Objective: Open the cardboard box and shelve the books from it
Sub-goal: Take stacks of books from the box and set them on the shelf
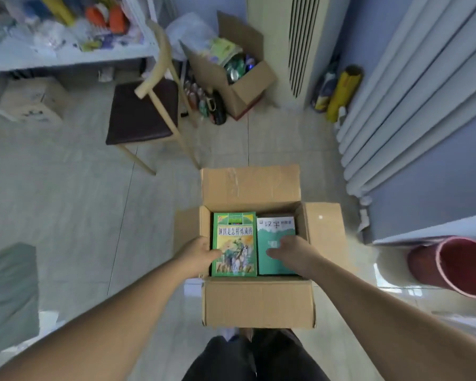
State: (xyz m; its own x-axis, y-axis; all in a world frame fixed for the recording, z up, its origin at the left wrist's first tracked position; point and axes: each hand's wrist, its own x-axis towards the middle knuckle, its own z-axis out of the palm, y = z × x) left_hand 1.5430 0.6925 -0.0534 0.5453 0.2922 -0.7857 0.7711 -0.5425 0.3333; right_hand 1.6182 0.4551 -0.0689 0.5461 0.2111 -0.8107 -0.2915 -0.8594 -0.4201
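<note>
- box (pixel 259 301) open on tile floor (pixel 80 188); green book (pixel 235 237) & teal book (pixel 272 232) lie flat on top inside.
- L hand (pixel 201 253) pinches green book's left edge, thumb on cover.
- R hand (pixel 291 250) loose over teal book; contact unclear.
- Best: get fingers under edge, lift clear of flaps.
- Chair (pixel 143 111) behind; red bin (pixel 456 266) at right.

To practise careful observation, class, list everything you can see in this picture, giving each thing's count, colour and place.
cardboard box: one, brown, centre floor, flaps open
green book: one, green, left side inside the cardboard box
teal book: one, teal, right side inside the cardboard box
second box: one, brown, far floor, holding cans and packets
chair: one, pale frame and dark seat, left of centre
bucket: one, red, right edge
curtain: one, pale grey, right
roll: one, yellow, beside the curtain
left hand: one, grips the green book's left edge
right hand: one, over the teal book
</note>
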